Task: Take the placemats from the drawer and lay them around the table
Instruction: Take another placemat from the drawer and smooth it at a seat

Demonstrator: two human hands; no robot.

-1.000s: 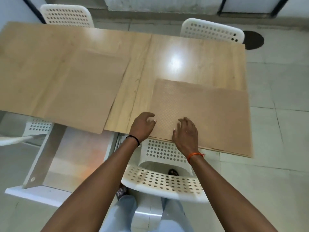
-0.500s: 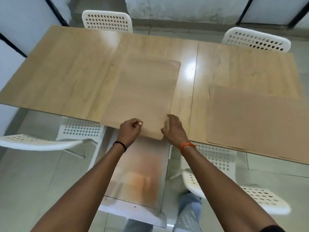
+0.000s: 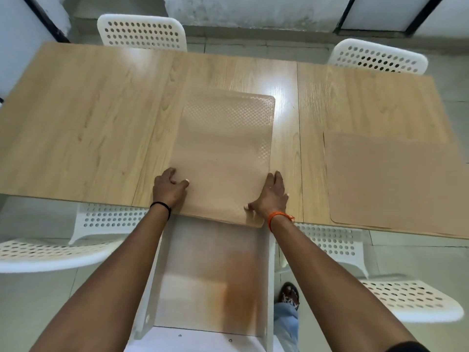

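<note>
A tan placemat (image 3: pixel 223 148) with a dotted texture lies lengthwise on the wooden table (image 3: pixel 88 118), its near end just over the table's front edge. My left hand (image 3: pixel 168 190) grips its near left edge, thumb on top. My right hand (image 3: pixel 272 196) holds the near right corner, fingers along the side edge. A second tan placemat (image 3: pixel 396 181) lies flat at the table's right front. Under the held mat, a white drawer (image 3: pixel 210 275) is pulled out towards me; I see no mat in it.
White perforated chairs stand at the far left (image 3: pixel 142 31), far right (image 3: pixel 378 58), near left (image 3: pixel 50 250) and near right (image 3: pixel 406 298). My foot (image 3: pixel 289 295) is on the tiled floor beside the drawer. A wall runs behind the table.
My hands left the right placemat and took the middle one. It has since slid further onto the table, and my hands have spread from its near end to its sides.
</note>
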